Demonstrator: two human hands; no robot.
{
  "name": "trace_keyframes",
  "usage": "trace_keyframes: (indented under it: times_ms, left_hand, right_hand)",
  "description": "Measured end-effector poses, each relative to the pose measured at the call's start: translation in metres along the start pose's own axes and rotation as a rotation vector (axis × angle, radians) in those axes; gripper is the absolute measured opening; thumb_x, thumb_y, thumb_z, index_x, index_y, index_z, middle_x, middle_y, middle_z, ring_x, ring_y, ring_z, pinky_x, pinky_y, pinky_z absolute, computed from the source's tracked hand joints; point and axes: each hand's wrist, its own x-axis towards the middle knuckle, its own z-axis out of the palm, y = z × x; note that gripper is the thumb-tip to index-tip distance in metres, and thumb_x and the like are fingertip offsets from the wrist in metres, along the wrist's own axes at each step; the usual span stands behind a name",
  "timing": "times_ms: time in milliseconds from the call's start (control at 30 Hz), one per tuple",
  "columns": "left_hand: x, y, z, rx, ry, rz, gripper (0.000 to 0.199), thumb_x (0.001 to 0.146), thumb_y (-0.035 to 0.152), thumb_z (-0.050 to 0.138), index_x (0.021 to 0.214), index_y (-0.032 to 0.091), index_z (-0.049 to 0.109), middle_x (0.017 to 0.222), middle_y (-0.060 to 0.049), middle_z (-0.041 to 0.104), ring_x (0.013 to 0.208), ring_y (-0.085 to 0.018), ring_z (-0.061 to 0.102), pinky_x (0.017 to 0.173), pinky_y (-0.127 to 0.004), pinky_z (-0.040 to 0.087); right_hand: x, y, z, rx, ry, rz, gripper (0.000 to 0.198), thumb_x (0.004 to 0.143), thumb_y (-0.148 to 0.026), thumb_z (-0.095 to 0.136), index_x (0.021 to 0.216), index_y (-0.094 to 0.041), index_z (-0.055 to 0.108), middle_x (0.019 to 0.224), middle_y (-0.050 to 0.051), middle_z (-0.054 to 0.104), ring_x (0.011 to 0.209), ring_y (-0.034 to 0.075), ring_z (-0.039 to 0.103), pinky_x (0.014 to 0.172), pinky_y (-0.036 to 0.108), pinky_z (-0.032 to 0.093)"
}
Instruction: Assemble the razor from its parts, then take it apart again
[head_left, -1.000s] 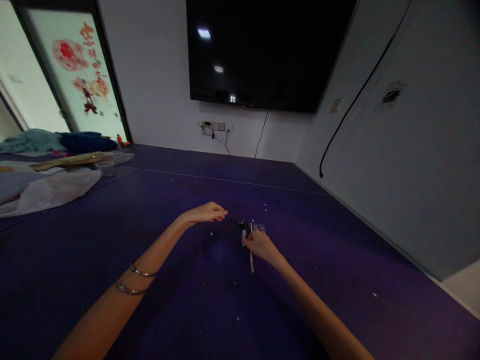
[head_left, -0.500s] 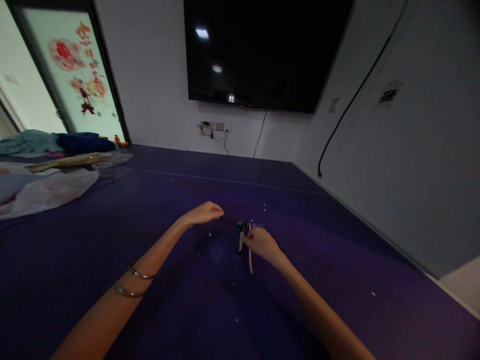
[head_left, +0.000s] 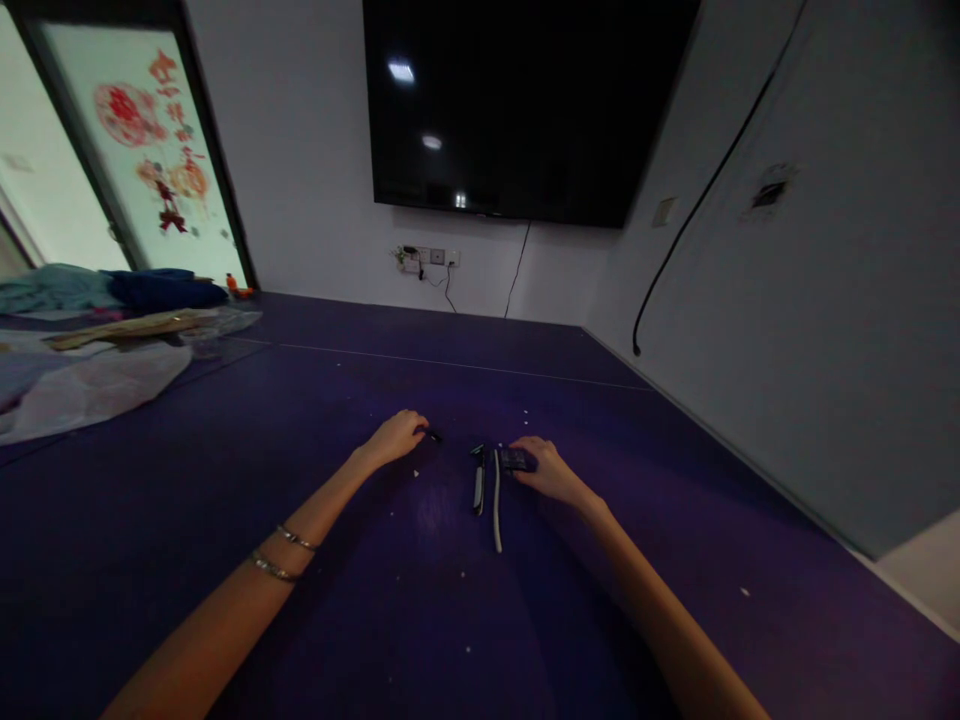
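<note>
My left hand [head_left: 400, 438] is closed at the fingertips on a small dark object [head_left: 433, 435], low over the purple surface; its kind is too small to tell. To the right, my right hand [head_left: 551, 470] has thumb and fingers at either side of a small dark rectangular case [head_left: 513, 459], partly see-through. Between the hands lies a razor-shaped tool [head_left: 478, 484] with a black and grey handle, its head at the far end. A thin pale strip [head_left: 496, 505], slightly curved, lies beside it, touched by neither hand.
Small white scraps are scattered over the purple surface [head_left: 337, 600]. Clear plastic sheeting [head_left: 112, 385] and dark blue cloth [head_left: 161, 288] lie at the left. A black cable [head_left: 694, 220] hangs along the right wall. A large screen [head_left: 525, 110] is mounted on the wall ahead.
My left hand has moved slightly left and down with the dark object. My right hand has left the razor-shaped tool and moved right, onto the dark case.
</note>
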Motion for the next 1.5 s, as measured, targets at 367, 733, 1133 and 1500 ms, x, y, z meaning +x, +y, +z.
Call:
trace_keyframes:
  times_ms: [367,733,1133,1500]
  left_hand:
    - [0.006,-0.007,0.017,0.117,0.012,0.136,0.029,0.082,0.017,0.044,0.104,0.017,0.064,0.098,-0.008,0.059,0.097,-0.020,0.049,0.085,-0.031,0.040]
    - [0.012,-0.018,0.025,0.117,0.005,0.133,0.026,0.084,0.019,0.045,0.102,0.019,0.064,0.102,-0.008,0.057,0.097,-0.019,0.048,0.087,-0.031,0.038]
    - [0.016,-0.032,0.026,0.118,-0.007,0.271,0.024,0.088,0.024,0.043,0.098,0.022,0.065,0.100,-0.005,0.058,0.096,-0.018,0.049,0.083,-0.028,0.039]
    - [0.009,-0.016,0.018,0.118,0.009,0.278,0.023,0.088,0.021,0.039,0.091,0.016,0.061,0.092,-0.006,0.061,0.092,-0.016,0.051,0.085,-0.028,0.039]
  right_hand:
    - [-0.004,0.015,0.009,0.096,-0.030,0.057,0.041,0.066,-0.021,0.062,0.107,-0.018,0.061,0.105,0.009,0.064,0.099,0.024,0.058,0.091,0.041,0.039]
    - [-0.004,0.017,0.007,0.156,-0.051,0.080,0.042,0.066,-0.022,0.064,0.107,-0.019,0.061,0.106,0.009,0.063,0.098,0.022,0.058,0.083,0.036,0.045]
    - [-0.003,0.014,0.000,0.211,-0.025,0.127,0.045,0.064,-0.023,0.066,0.108,-0.019,0.061,0.107,0.009,0.063,0.097,0.022,0.058,0.077,0.034,0.048]
    - [-0.001,0.022,-0.013,0.310,0.120,0.205,0.037,0.068,-0.026,0.062,0.105,-0.020,0.063,0.108,0.008,0.063,0.098,0.021,0.058,0.075,0.031,0.048]
